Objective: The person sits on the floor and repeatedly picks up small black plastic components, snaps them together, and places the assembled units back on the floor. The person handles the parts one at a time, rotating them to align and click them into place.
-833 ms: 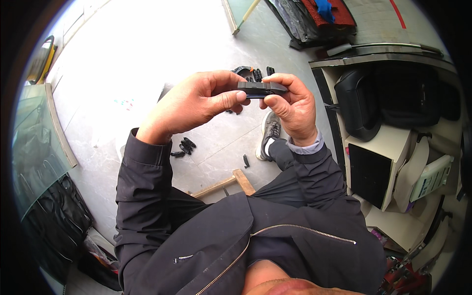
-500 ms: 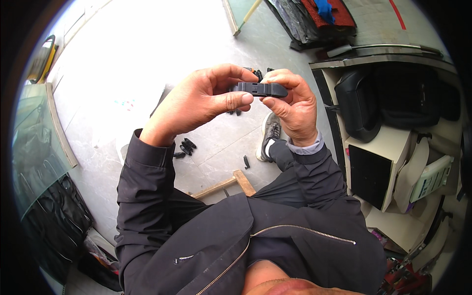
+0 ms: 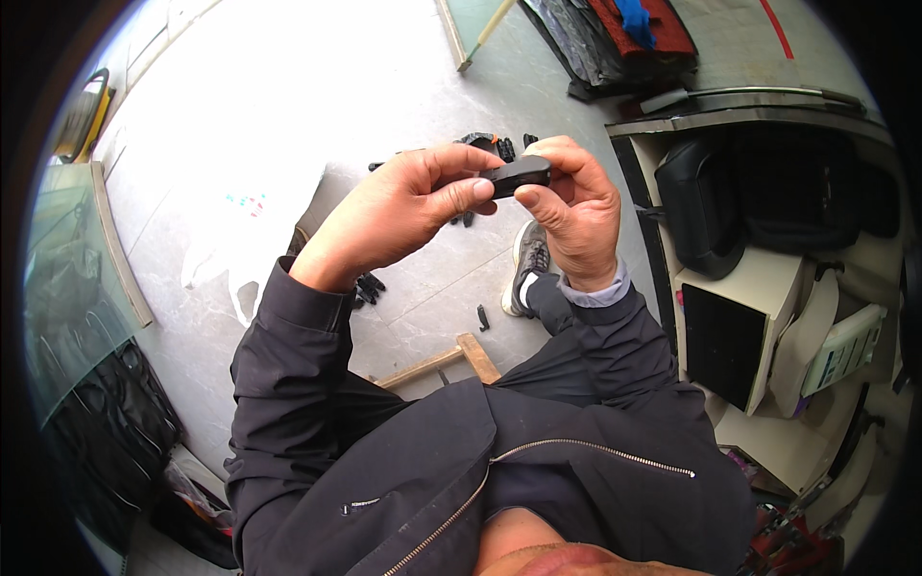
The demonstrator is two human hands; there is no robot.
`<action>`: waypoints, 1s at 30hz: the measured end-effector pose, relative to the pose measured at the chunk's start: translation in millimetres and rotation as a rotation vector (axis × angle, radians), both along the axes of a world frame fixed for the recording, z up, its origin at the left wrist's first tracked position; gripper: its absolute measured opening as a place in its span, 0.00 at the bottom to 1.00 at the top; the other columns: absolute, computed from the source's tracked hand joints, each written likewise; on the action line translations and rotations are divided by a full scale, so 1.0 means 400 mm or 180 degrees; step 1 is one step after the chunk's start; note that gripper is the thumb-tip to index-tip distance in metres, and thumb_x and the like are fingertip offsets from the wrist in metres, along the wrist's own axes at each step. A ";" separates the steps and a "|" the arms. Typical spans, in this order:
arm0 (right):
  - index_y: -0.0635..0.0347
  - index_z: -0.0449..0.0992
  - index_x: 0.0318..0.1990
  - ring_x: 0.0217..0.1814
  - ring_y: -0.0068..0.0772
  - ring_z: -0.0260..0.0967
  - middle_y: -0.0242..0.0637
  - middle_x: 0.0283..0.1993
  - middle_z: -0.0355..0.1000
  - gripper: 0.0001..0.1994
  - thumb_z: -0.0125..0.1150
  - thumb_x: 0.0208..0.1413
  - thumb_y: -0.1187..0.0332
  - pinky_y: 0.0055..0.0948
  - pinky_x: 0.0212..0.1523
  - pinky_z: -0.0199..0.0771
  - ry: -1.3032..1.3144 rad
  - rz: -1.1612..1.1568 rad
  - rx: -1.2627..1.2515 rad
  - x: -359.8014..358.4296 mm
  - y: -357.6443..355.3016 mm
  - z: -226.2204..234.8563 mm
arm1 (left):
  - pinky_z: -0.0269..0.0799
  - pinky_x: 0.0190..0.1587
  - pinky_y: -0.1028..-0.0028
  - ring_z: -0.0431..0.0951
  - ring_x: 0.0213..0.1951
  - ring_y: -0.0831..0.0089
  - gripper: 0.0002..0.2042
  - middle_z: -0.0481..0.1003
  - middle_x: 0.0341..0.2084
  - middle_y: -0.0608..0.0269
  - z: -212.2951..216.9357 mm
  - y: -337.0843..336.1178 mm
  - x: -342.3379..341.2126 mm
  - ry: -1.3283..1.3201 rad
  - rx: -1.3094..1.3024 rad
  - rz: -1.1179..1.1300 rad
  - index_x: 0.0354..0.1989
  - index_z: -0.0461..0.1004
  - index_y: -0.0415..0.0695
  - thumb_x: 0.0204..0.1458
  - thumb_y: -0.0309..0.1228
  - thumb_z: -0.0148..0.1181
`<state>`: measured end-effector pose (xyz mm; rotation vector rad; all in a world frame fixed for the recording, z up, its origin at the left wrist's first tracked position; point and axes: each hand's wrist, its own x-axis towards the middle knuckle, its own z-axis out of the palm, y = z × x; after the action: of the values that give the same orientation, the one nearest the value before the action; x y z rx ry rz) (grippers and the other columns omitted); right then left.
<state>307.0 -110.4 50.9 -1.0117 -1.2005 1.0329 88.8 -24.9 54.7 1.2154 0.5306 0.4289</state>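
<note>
Your left hand (image 3: 403,216) and right hand (image 3: 576,211) both pinching a small black plastic part (image 3: 516,176) at chest height, similar black pieces (image 3: 367,288) scattered on the grey tiled floor (image 3: 432,288) below, grey shoe (image 3: 526,267) beside a wooden strip (image 3: 437,363)

The small block (image 3: 516,175) pinched between the fingers (image 3: 461,189) looks like smooth, matt black plastic. Below them, the floor (image 3: 288,106) is pale, polished stone; the jacket (image 3: 403,451) is matt dark cloth, with wooden slats (image 3: 451,357) beside it.

Small black oblong plastic part (image 3: 516,175), level, pinched at both ends.
</note>
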 end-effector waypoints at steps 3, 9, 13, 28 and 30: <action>0.60 0.81 0.52 0.47 0.26 0.76 0.35 0.49 0.78 0.18 0.79 0.55 0.78 0.26 0.50 0.81 -0.0644 -0.0165 0.0250 -0.008 -0.002 0.005 | 0.78 0.56 0.73 0.84 0.51 0.76 0.18 0.85 0.47 0.59 -0.014 -0.008 0.011 0.0121 0.0186 -0.0042 0.65 0.76 0.35 0.73 0.31 0.60; 0.60 0.83 0.50 0.43 0.29 0.74 0.37 0.45 0.77 0.22 0.82 0.46 0.79 0.28 0.42 0.79 -0.1764 -0.0364 0.0867 -0.017 0.002 0.009 | 0.77 0.56 0.74 0.82 0.50 0.78 0.17 0.85 0.47 0.63 -0.021 -0.023 0.024 0.0015 0.0572 -0.0071 0.66 0.77 0.36 0.71 0.26 0.60; 0.60 0.83 0.50 0.43 0.33 0.75 0.38 0.45 0.77 0.23 0.83 0.44 0.79 0.29 0.42 0.79 -0.2074 -0.0303 0.1035 -0.017 0.000 0.012 | 0.75 0.47 0.73 0.75 0.40 0.80 0.17 0.82 0.37 0.64 -0.027 -0.023 0.031 0.0238 0.0682 -0.0168 0.64 0.77 0.37 0.69 0.25 0.62; 0.60 0.80 0.50 0.43 0.30 0.75 0.38 0.46 0.78 0.21 0.82 0.48 0.79 0.28 0.44 0.78 -0.1869 -0.0290 0.0859 -0.015 -0.002 0.003 | 0.76 0.56 0.71 0.81 0.49 0.75 0.14 0.85 0.47 0.59 -0.001 -0.021 0.020 0.0407 0.0691 -0.0256 0.61 0.79 0.37 0.70 0.27 0.61; 0.61 0.79 0.51 0.47 0.28 0.74 0.38 0.49 0.77 0.21 0.79 0.50 0.81 0.29 0.50 0.77 -0.1708 -0.0207 0.0632 -0.014 -0.009 0.002 | 0.75 0.60 0.72 0.80 0.53 0.77 0.14 0.84 0.50 0.63 0.005 -0.020 0.018 0.0458 0.0618 -0.0299 0.61 0.79 0.37 0.71 0.29 0.61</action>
<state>301.3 -113.9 51.8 -1.1993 -1.6550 0.5864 96.1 -32.8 56.7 1.4598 0.5618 0.3198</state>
